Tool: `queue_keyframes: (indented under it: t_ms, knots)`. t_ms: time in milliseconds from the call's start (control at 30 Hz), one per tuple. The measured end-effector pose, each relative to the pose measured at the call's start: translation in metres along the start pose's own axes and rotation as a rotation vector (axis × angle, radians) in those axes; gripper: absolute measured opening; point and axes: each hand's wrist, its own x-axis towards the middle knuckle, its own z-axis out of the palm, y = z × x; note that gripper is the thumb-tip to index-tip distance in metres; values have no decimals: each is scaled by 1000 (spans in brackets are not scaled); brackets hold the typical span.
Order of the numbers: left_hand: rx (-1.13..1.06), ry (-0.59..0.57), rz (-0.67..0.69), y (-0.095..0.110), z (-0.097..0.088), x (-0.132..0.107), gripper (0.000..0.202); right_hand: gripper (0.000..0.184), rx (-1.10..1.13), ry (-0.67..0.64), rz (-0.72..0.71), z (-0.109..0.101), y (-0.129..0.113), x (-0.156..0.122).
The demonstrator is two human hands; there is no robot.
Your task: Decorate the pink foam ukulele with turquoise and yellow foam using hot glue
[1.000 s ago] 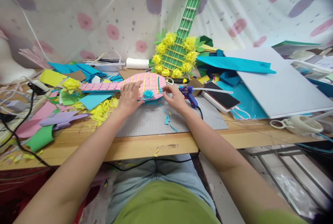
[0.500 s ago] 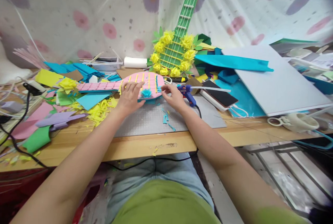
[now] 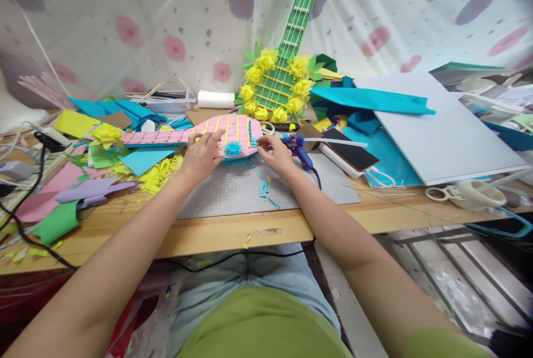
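A pink paper guitar [image 3: 232,127] with yellow strips lies flat on the grey cutting mat [image 3: 225,197], its neck pointing left. My left hand [image 3: 202,157] rests across the guitar's body, fingers spread. Near its fingertips, a blue paper flower [image 3: 233,149] sits on the front edge of the body. At the right end of the body, my right hand [image 3: 275,154] has thumb and forefinger closed on a small blue paper piece [image 3: 254,141]. The glue gun [image 3: 297,149] lies just right of that hand, with a white glue stick at its back.
Behind stands a green paper guitar [image 3: 272,89] ringed with yellow flowers. Yellow scraps [image 3: 160,175] and coloured paper cover the left side. To the right are a phone [image 3: 347,147], a large grey board [image 3: 441,130] and a tape roll [image 3: 478,194]. Blue scraps [image 3: 263,187] lie on the mat.
My left hand has shifted slightly left over the pink guitar, and its thumb has drawn in from the front edge. My right hand stays at the guitar's right end.
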Motion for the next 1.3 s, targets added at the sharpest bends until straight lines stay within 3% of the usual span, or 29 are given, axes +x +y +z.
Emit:
queue_keyframes:
  t_ms: [333, 533, 667, 1033, 1300]
  knots:
    - [-30, 116, -44, 1, 18, -7, 47, 15, -9, 2, 11, 0, -3, -1]
    - [-140, 231, -66, 6, 33, -13, 47, 15, -8, -2, 2, 0, -3, -1]
    - [-280, 261, -153, 12, 38, -15, 54, 15, -3, -10, -6, 0, -2, -1]
    - [-440, 281, -410, 24, 39, -6, 56, 16, -26, -21, 2, 0, -4, -2]
    - [-302, 272, -404, 30, 34, -2, 62, 16, -35, -25, 3, 0, -4, -1]
